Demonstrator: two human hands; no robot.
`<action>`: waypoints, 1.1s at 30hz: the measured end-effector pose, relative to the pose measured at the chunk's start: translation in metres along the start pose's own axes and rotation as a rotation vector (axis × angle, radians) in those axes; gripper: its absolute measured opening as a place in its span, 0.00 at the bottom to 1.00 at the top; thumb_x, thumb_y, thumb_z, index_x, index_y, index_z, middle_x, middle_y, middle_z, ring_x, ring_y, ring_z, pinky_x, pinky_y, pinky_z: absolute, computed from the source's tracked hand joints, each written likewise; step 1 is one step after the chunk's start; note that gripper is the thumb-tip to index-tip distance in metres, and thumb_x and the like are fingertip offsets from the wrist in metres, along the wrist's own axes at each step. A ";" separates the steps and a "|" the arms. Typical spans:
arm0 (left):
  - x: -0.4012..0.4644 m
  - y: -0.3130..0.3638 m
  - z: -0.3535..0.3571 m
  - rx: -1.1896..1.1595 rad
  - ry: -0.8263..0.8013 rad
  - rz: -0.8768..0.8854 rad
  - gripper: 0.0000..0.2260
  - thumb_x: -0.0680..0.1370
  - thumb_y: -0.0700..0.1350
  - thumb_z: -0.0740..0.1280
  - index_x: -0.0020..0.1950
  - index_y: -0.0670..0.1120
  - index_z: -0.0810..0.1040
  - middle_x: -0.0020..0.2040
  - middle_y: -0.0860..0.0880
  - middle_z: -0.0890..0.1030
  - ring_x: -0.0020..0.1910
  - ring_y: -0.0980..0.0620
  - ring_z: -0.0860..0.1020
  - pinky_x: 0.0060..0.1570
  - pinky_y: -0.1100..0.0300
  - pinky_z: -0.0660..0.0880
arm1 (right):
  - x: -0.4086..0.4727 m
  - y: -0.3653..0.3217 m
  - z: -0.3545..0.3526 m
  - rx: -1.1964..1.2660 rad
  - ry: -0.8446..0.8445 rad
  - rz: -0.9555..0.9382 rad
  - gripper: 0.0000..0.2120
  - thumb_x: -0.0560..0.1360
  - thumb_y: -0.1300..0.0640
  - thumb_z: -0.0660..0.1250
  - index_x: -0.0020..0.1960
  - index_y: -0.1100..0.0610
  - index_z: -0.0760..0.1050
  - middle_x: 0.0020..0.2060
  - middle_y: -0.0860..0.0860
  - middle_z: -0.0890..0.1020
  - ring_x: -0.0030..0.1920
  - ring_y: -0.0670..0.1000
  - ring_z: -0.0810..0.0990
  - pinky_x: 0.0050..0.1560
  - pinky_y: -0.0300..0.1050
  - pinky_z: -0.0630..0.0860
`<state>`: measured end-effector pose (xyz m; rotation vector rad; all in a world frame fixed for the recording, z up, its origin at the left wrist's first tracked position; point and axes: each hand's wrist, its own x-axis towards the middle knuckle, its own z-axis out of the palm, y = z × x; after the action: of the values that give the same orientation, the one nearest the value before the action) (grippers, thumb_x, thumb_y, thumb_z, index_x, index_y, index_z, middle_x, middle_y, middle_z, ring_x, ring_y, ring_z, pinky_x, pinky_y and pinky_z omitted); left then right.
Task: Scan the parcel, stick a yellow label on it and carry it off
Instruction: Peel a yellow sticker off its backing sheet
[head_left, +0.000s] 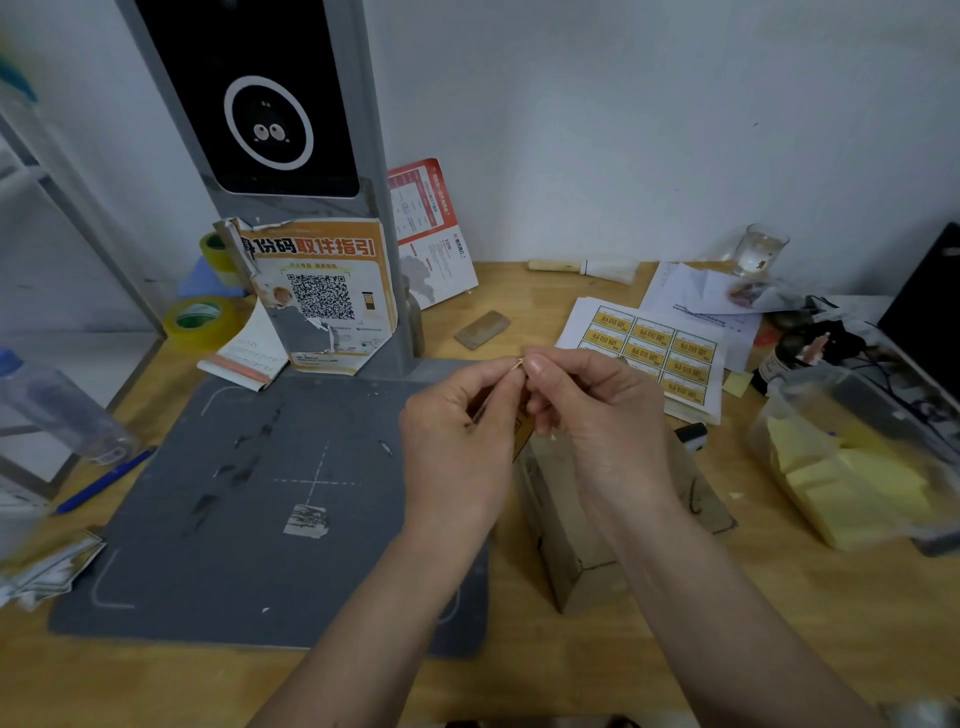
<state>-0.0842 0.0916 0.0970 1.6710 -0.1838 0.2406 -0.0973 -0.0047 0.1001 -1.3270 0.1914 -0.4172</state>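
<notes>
While both hands meet above the table (519, 291), the step in hand looks like peeling a yellow label (521, 441) off its backing, w/ the scan prob. done already, though nothing here proves it. Left hand (457, 441) has thumb & forefinger pressed together on one edge of the small strip; right hand (597, 415) pinches the top corner, its fingers (537, 364) closed on a thin sliver right where the two hands touch. Only a bit of the label shows betw. the palms, so can't tell if it's free of the backing yet. Parcel (571, 571), a small brown cardboard box, sits on the table just right of the grey scanner mat (234, 493), directly under the right wrist, partly hidden by it. Sheet of yellow labels (649, 348) lies farther back, near the right hand, w/ loose papers (696, 296) behind. Scanner post (311, 130) stands at the mat's far edge; tape rolls (200, 319) to its left, clear tub of yellow notes (852, 483) far right. Next move, IMO: finish separating sticker from backing w/o curling it, keep adhesive side off the fingertips, then lower it flat onto the box top & press down. After that, grip box & lift away.
</notes>
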 end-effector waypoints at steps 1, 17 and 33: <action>0.000 0.001 0.000 -0.026 -0.015 -0.020 0.08 0.76 0.38 0.68 0.45 0.50 0.85 0.34 0.58 0.84 0.35 0.66 0.79 0.36 0.76 0.71 | 0.000 0.000 0.000 -0.013 0.006 -0.006 0.05 0.71 0.67 0.69 0.42 0.60 0.83 0.27 0.52 0.79 0.27 0.45 0.74 0.27 0.35 0.72; 0.001 -0.001 0.002 -0.113 -0.032 -0.059 0.07 0.76 0.38 0.68 0.47 0.46 0.85 0.36 0.58 0.85 0.38 0.66 0.80 0.38 0.75 0.73 | 0.002 0.000 -0.003 -0.059 -0.003 -0.018 0.05 0.72 0.65 0.69 0.43 0.58 0.83 0.29 0.55 0.78 0.28 0.48 0.73 0.29 0.37 0.72; 0.003 -0.003 0.000 -0.164 0.001 -0.109 0.07 0.75 0.38 0.68 0.48 0.46 0.84 0.40 0.57 0.84 0.39 0.66 0.81 0.40 0.74 0.74 | 0.000 0.000 0.003 0.051 0.002 0.036 0.03 0.73 0.66 0.68 0.45 0.67 0.76 0.34 0.59 0.78 0.33 0.51 0.77 0.30 0.39 0.75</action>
<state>-0.0803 0.0919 0.0944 1.5125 -0.1079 0.1406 -0.0958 -0.0024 0.1004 -1.2716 0.2044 -0.3909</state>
